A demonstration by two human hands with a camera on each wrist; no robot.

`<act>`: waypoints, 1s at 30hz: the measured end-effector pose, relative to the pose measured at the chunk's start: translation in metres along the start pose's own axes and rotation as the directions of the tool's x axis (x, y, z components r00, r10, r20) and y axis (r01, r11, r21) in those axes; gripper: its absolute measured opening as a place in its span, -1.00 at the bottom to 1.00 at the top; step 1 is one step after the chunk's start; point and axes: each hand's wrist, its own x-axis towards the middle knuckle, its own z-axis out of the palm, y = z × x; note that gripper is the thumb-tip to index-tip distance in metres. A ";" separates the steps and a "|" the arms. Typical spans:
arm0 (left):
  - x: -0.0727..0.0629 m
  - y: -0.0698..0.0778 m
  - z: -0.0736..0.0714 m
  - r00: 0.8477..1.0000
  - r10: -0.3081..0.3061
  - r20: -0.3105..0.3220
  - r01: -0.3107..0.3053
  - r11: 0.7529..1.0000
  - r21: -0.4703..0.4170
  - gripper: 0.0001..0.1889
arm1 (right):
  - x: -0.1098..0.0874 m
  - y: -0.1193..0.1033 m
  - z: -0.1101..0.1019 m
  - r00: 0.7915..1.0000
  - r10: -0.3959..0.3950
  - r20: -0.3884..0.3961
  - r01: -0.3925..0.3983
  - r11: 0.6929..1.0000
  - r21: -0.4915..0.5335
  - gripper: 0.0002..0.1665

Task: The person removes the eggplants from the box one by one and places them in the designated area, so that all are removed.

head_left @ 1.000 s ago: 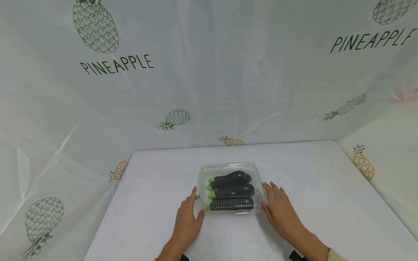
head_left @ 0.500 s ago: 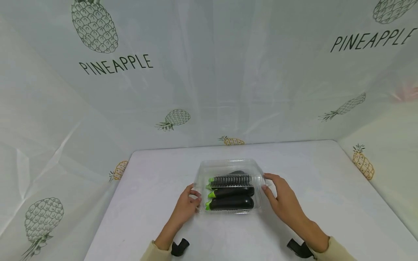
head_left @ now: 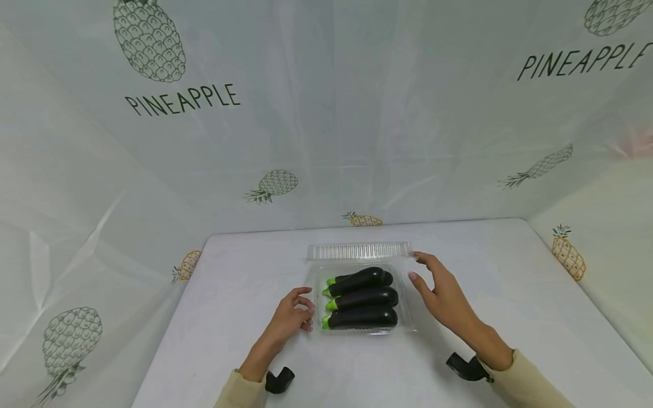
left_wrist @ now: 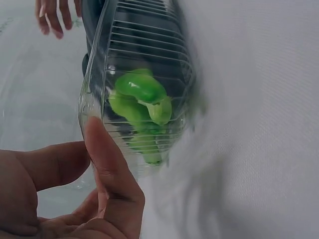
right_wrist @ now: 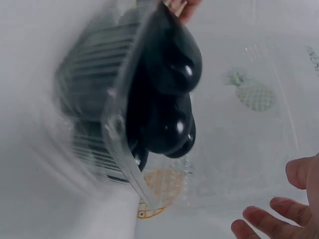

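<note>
The near corners of the table (head_left: pixel 204 351) fall outside my head view. The eggplant (head_left: pixel 389 278) closest to the table's far edge is mostly hidden behind its neighbour. At my right wrist, the tray (right_wrist: pixel 97 82) blurs and my right hand (head_left: pixel 448 298) is cut off; whether it touches the lid (head_left: pixel 359 251), I can't quite tell.

I see a smooth white tabletop with rounded far corners (head_left: pixel 245 283) across the lower middle. Behind it and along both sides is pale grey-white sheeting (head_left: pixel 357 113), creased at left, printed with dark green outlined pineapples (head_left: pixel 153 42), the capitalised word PINEAPPLE (head_left: pixel 182 101) and smaller yellow-orange pineapples (head_left: pixel 568 256). Light falls softly, warmer at right, near a blurry pinkish-red patch (head_left: pixel 636 145).
</note>
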 end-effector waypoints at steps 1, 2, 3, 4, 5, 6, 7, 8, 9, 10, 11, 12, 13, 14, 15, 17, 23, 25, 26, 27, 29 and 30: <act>0.000 0.000 0.000 1.000 -0.004 0.007 0.004 1.000 -0.005 -0.41 | 0.002 0.001 -0.001 1.000 0.000 0.002 0.000 1.000 0.005 -0.47; -0.001 0.000 0.000 1.000 -0.007 0.012 0.007 1.000 -0.008 -0.41 | 0.004 0.001 -0.002 1.000 -0.005 0.002 0.005 1.000 0.009 -0.47; -0.002 0.000 -0.001 1.000 -0.011 0.016 0.011 1.000 -0.010 -0.41 | 0.006 0.002 -0.002 1.000 -0.013 0.001 0.013 1.000 0.010 -0.47; -0.003 0.001 -0.001 1.000 -0.016 0.020 0.016 1.000 -0.012 -0.41 | 0.008 0.003 -0.003 1.000 -0.019 0.000 0.019 1.000 0.011 -0.47; -0.005 0.001 -0.001 1.000 -0.021 0.023 0.021 1.000 -0.015 -0.41 | 0.010 0.004 -0.004 1.000 -0.028 0.000 0.028 1.000 0.012 -0.47; -0.006 0.001 -0.001 0.999 -0.023 0.025 0.024 1.000 -0.017 -0.41 | 0.012 0.005 -0.004 0.999 -0.037 -0.001 0.037 0.999 0.014 -0.46; -0.007 0.001 -0.001 0.999 -0.024 0.028 0.025 1.000 -0.019 -0.40 | 0.014 0.005 -0.005 0.999 -0.046 0.000 0.046 0.999 0.019 -0.44; -0.008 0.002 -0.001 0.999 -0.025 0.032 0.026 0.999 -0.023 -0.40 | 0.015 0.006 -0.005 0.998 -0.055 0.000 0.055 0.998 0.025 -0.43; -0.009 0.001 -0.001 0.999 -0.024 0.036 0.025 0.999 -0.024 -0.40 | 0.017 0.007 -0.006 0.998 -0.063 0.001 0.063 0.997 0.033 -0.41; -0.010 0.001 -0.002 0.999 -0.024 0.041 0.025 0.999 -0.024 -0.40 | 0.018 0.008 -0.006 0.998 -0.070 0.002 0.069 0.997 0.044 -0.38; -0.011 0.001 -0.002 0.999 -0.026 0.047 0.027 0.999 -0.022 -0.40 | 0.019 0.009 -0.007 0.997 -0.078 0.004 0.078 0.995 0.055 -0.36; -0.012 0.000 -0.002 0.998 -0.029 0.053 0.030 0.999 -0.019 -0.39 | 0.020 0.010 -0.007 0.996 -0.085 0.008 0.084 0.994 0.066 -0.34; -0.012 0.000 -0.002 0.998 -0.032 0.060 0.033 0.999 -0.017 -0.39 | 0.021 0.011 -0.007 0.996 -0.091 0.012 0.090 0.993 0.077 -0.32; -0.013 -0.001 -0.002 0.997 -0.036 0.068 0.038 0.999 -0.016 -0.40 | 0.022 0.013 -0.007 0.995 -0.097 0.015 0.095 0.992 0.082 -0.31; -0.013 -0.002 -0.003 0.996 -0.040 0.077 0.042 0.999 -0.017 -0.40 | 0.023 0.014 -0.007 0.995 -0.100 0.020 0.098 0.991 0.086 -0.30; -0.013 -0.003 -0.004 0.994 -0.051 0.097 0.053 0.998 -0.026 -0.42 | 0.025 0.016 -0.007 0.994 -0.100 0.033 0.097 0.991 0.091 -0.28; -0.016 -0.005 -0.007 0.986 -0.054 0.159 0.066 0.995 -0.072 -0.47 | 0.029 0.020 -0.005 0.992 -0.081 0.093 0.071 0.992 0.102 -0.23; -0.017 -0.006 -0.008 0.983 -0.060 0.174 0.075 0.994 -0.083 -0.47 | 0.030 0.021 -0.003 0.990 -0.079 0.114 0.067 0.993 0.101 -0.23; -0.017 -0.007 -0.009 0.982 -0.059 0.180 0.075 0.993 -0.087 -0.48 | 0.031 0.022 -0.002 0.989 -0.073 0.125 0.060 0.993 0.103 -0.22; -0.018 -0.007 -0.009 0.981 -0.057 0.185 0.075 0.993 -0.092 -0.48 | 0.031 0.023 -0.001 0.989 -0.071 0.133 0.057 0.993 0.104 -0.23; -0.018 -0.008 -0.010 0.979 -0.060 0.195 0.081 0.992 -0.102 -0.48 | 0.031 0.024 0.000 0.987 -0.062 0.151 0.045 0.993 0.111 -0.22; -0.018 -0.008 -0.010 0.978 -0.060 0.201 0.082 0.991 -0.105 -0.48 | 0.031 0.025 0.001 0.986 -0.058 0.158 0.040 0.993 0.114 -0.23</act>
